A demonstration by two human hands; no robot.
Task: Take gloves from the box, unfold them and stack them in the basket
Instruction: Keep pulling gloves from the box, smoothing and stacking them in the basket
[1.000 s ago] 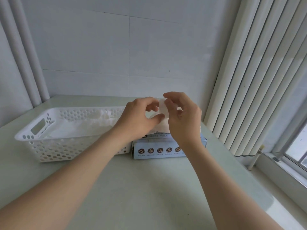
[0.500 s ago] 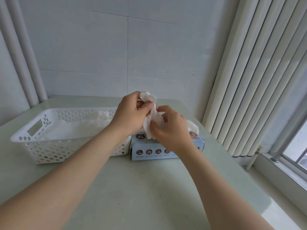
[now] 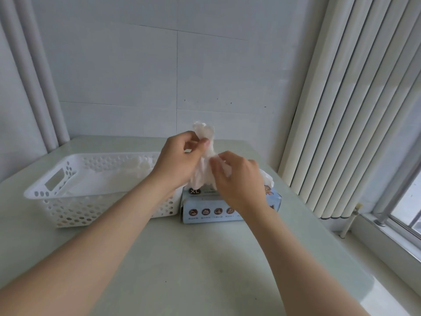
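A crumpled thin white glove (image 3: 203, 164) hangs in the air above the light blue glove box (image 3: 206, 207), which is marked XL. My left hand (image 3: 180, 159) pinches the glove near its top. My right hand (image 3: 237, 179) pinches its lower part, just above the box. Another white glove (image 3: 266, 179) sticks out of the box top behind my right hand. To the left stands the white perforated basket (image 3: 59, 197), touching the box, with several flat white gloves (image 3: 114, 179) lying inside.
Everything rests on a pale green table (image 3: 193, 265) in a corner with white tiled walls. White vertical blinds (image 3: 341, 110) and a window sill run along the right, beyond the table's right edge. Two white pipes (image 3: 34, 71) stand at the back left.
The glove went from a small folded wad between both hands to a longer, partly opened piece. My left hand rose with its top while my right hand moved down along it.
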